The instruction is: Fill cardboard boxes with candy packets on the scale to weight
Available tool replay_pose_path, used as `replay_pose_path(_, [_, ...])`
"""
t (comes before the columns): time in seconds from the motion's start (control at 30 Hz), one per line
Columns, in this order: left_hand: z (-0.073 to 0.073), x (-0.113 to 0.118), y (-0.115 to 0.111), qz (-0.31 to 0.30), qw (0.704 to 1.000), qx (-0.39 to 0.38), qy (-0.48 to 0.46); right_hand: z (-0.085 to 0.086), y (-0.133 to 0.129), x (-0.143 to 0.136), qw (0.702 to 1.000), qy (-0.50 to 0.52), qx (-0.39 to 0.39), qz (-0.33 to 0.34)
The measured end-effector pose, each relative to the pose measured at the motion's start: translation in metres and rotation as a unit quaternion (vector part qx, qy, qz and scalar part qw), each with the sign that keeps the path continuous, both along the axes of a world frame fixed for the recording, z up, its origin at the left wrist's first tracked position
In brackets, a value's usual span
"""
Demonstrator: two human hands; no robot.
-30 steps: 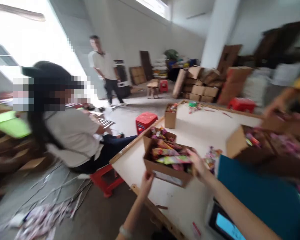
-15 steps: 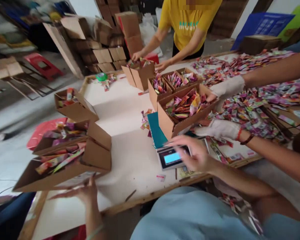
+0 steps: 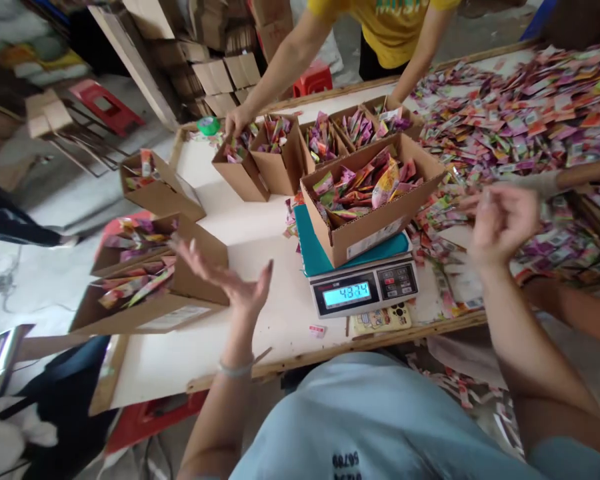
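A cardboard box [image 3: 375,233] filled with small colourful packets [image 3: 365,187] rests on the teal plate of a digital scale [image 3: 363,288], whose lit display shows digits. My left hand [image 3: 235,283] is raised over the table with fingers spread, holding nothing, beside a pair of packed boxes [image 3: 180,313]. Above the loose packets right of the scale, my right hand [image 3: 505,223] hangs with its fingers curled in; whether something small sits in them is hidden.
Across the table, a person in a yellow shirt [image 3: 400,33] reaches into one of several filled boxes [image 3: 280,167]. A co-worker's gloved hand [image 3: 535,183] is behind my right hand. Loose packets [image 3: 530,113] heap on the right. A phone [image 3: 383,319] lies by the scale, green tape [image 3: 209,125] farther back.
My left hand has lifted off the left box and moved right. My right hand has gone from over the scale to the right. The co-worker's gloved hands have left the box on the scale.
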State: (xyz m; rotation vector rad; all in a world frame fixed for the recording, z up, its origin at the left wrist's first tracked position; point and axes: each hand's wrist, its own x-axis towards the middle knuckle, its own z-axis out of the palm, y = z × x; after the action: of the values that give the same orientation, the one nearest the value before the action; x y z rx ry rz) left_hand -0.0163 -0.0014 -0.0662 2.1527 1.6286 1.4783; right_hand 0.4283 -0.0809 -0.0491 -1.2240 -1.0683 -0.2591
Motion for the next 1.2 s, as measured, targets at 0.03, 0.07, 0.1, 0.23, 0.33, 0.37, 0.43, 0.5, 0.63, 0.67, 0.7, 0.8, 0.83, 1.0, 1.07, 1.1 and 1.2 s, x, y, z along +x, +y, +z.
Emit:
replay_pose_path(0.03, [0.005,0.016,0.011,-0.050,0.998,0.029,-0.010,0.005,0.012,0.008,1.000,0.002,0.025,-0.005])
replay_pose_path(0.07, [0.009,0.031,0.020,-0.099,0.994,0.047,-0.019,0.011,0.023,0.017,0.999,-0.002,0.034,-0.008])
replay_pose_path(0.1, [0.011,0.046,0.028,-0.142,0.988,0.051,-0.026,0.017,0.032,0.025,0.999,-0.009,0.030,-0.010])
replay_pose_path(0.23, [0.008,0.094,0.043,-0.249,0.967,0.025,-0.056,0.038,0.054,0.041,0.999,-0.032,-0.018,-0.005])
replay_pose_path(0.33, [0.001,0.115,0.041,-0.290,0.955,0.006,-0.067,0.055,0.060,0.033,0.998,-0.051,-0.013,0.035])
replay_pose_path(0.37, [0.000,0.120,0.039,-0.299,0.951,0.000,-0.075,0.063,0.061,0.027,0.997,-0.060,-0.020,0.049])
replay_pose_path(0.43, [-0.001,0.127,0.036,-0.311,0.946,-0.012,-0.091,0.082,0.060,0.011,0.989,-0.098,-0.082,0.077])
replay_pose_path(0.5, [-0.002,0.133,0.033,-0.322,0.942,-0.019,-0.095,0.105,0.060,-0.009,0.958,-0.184,-0.192,0.103])
replay_pose_path(0.63, [-0.005,0.137,0.034,-0.335,0.937,-0.019,-0.095,0.141,0.075,-0.043,0.855,-0.335,-0.360,0.164])
replay_pose_path(0.67, [-0.005,0.135,0.037,-0.341,0.936,-0.016,-0.091,0.145,0.082,-0.051,0.829,-0.350,-0.390,0.194])
replay_pose_path(0.7, [-0.006,0.132,0.041,-0.350,0.933,-0.013,-0.083,0.148,0.090,-0.058,0.801,-0.358,-0.422,0.230])
replay_pose_path(0.8, [-0.008,0.118,0.058,-0.381,0.923,-0.003,-0.057,0.146,0.115,-0.082,0.731,-0.359,-0.496,0.299])
replay_pose_path(0.83, [-0.008,0.113,0.063,-0.387,0.920,0.000,-0.054,0.145,0.122,-0.089,0.723,-0.354,-0.506,0.309])
replay_pose_path(1.0, [-0.006,0.095,0.071,-0.394,0.919,0.002,-0.029,0.150,0.141,-0.102,0.705,-0.393,-0.457,0.373])
replay_pose_path(1.07, [-0.004,0.093,0.068,-0.396,0.918,0.007,-0.010,0.159,0.139,-0.099,0.736,-0.396,-0.423,0.350])
replay_pose_path(1.1, [-0.002,0.093,0.066,-0.400,0.916,0.011,-0.005,0.165,0.136,-0.097,0.750,-0.392,-0.414,0.334])
replay_pose_path(1.2, [0.000,0.092,0.065,-0.416,0.909,0.025,-0.012,0.185,0.118,-0.090,0.750,-0.394,-0.435,0.305])
